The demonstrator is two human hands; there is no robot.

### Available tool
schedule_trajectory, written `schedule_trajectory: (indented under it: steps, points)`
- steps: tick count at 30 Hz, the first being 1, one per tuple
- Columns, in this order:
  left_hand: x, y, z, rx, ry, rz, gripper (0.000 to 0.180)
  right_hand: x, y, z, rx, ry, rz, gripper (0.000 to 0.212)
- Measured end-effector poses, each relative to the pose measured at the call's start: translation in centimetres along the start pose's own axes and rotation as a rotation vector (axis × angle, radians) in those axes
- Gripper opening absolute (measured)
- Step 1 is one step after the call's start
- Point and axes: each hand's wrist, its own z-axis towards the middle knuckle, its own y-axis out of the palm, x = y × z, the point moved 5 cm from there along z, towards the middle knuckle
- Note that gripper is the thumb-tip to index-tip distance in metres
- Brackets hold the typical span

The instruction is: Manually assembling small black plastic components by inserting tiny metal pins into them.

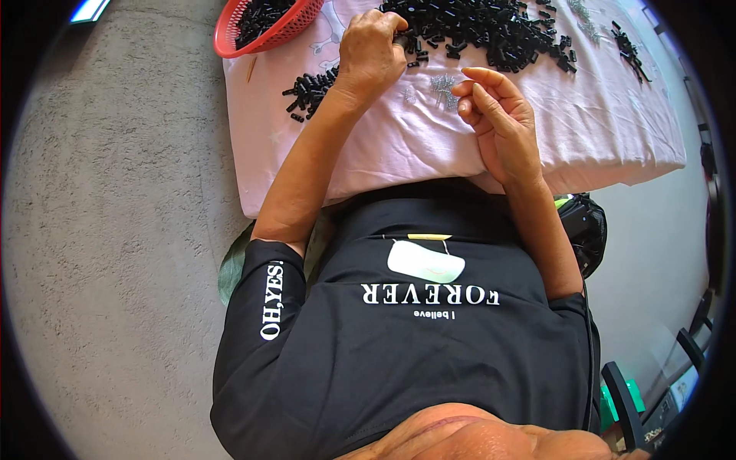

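Observation:
My left hand [372, 52] is at the left edge of a big heap of small black plastic pieces [491, 32], its fingers closed around one dark piece at the fingertips. Just below that wrist lies a smaller pile of the same black pieces [309, 93]. My right hand [502, 123] is raised over the cloth, thumb and forefinger pinched together. What they grip, if anything, is too small to make out. Beside those fingertips is a little cluster of thin silvery metal bits [443, 90], like pins.
A pink cloth [406, 153] covers the table. At its far left stands a red plastic basket [267, 46] holding more black pieces, with a thin wooden stick [251, 69] nearby. Longer black pieces [631, 52] and more silvery bits [585, 21] lie far right. A black bag [589, 234] is beside me.

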Motion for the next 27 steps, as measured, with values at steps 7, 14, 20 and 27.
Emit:
schedule_trajectory:
  steps: [7,14,20,27]
  points:
    - [-0.5,1.5,0.6,-0.150,-0.083,0.022,0.024,0.1,-0.1,0.0,0.005,0.007,0.011,0.021]
    - [1.3,-1.5,-0.8,-0.064,-0.005,-0.249,0.024,0.1,0.0,0.0,0.003,0.011,-0.015,0.021]
    - [4.8,-4.7,-2.8,-0.069,0.006,-0.336,0.026,0.2,0.4,-0.1,0.037,-0.018,-0.135,0.022]
    - [6.9,-5.5,-4.1,-0.095,0.017,-0.446,0.028,0.3,1.1,-0.3,0.017,-0.037,-0.311,0.023]
